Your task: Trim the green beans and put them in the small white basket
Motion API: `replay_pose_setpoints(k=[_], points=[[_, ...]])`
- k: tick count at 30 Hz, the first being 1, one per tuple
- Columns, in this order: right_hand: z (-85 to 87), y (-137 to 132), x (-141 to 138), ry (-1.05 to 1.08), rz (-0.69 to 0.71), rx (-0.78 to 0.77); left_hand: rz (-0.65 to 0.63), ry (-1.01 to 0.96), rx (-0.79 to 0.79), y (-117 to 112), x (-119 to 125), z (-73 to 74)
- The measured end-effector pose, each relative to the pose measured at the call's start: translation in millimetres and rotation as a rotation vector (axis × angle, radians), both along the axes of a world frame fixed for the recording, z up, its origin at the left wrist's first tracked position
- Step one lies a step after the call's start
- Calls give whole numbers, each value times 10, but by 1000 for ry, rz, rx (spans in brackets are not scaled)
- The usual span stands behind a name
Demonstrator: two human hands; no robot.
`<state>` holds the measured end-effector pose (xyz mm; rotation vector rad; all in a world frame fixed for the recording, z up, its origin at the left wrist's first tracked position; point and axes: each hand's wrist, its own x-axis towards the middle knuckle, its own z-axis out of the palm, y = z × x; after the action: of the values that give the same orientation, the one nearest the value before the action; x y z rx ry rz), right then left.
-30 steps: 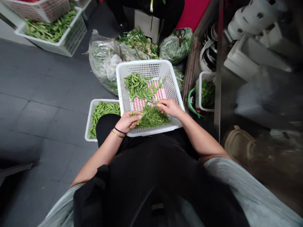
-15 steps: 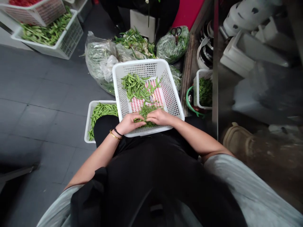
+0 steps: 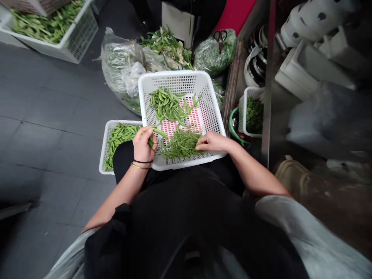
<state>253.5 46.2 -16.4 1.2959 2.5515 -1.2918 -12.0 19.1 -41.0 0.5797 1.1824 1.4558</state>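
Observation:
A white plastic basket (image 3: 215, 116) rests across my lap. Toward its far left lies a heap of green pea pods (image 3: 165, 104), and a pile of thin green trimmings (image 3: 184, 144) sits near me. My left hand (image 3: 144, 145) is at the basket's left rim, closed around a few pea pods, one of them sticking out over the basket. Above the right end of the trimmings is my right hand (image 3: 211, 142), its fingers pinched together; whatever is between them is hidden.
Left of my knee stands a smaller basket (image 3: 102, 153) of pods. Beyond are plastic bags of greens (image 3: 122, 62), with scissors (image 3: 220, 37) on another bag. A person's dark-clad legs (image 3: 209, 11) are behind. Right of me are a metal edge (image 3: 267, 97) and a basket of leaves (image 3: 246, 106).
My hands were together over the trimmings and have parted. The left has gone to the basket's left rim with pods in it; the right has shifted a little right.

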Motion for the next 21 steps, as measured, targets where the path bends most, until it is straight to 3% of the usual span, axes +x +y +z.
replay_pose_setpoints(k=[3, 6, 9, 12, 14, 16, 19, 21], points=[[-90, 307, -83, -269, -55, 113, -224, -59, -22, -6, -18, 11], [-363, 609, -525, -379, -259, 214, -452, -139, -115, -8, 28, -25], [-684, 824, -953, -525, -361, 71, -505, -179, -182, 4, 55, -90], [-845, 885, -1062, -556, -379, -24, -533, -199, -251, 3, 40, -142], [-818, 845, -962, -537, -376, -16, -558, -109, -303, -11, 38, -168], [-705, 758, -799, -503, -337, 9, -610, 119, -325, -32, 66, -195], [-488, 579, -584, -448, -241, 82, -622, 573, -242, -61, 149, -214], [-368, 453, -500, -411, -211, 169, -587, 772, -169, -71, 192, -183]])
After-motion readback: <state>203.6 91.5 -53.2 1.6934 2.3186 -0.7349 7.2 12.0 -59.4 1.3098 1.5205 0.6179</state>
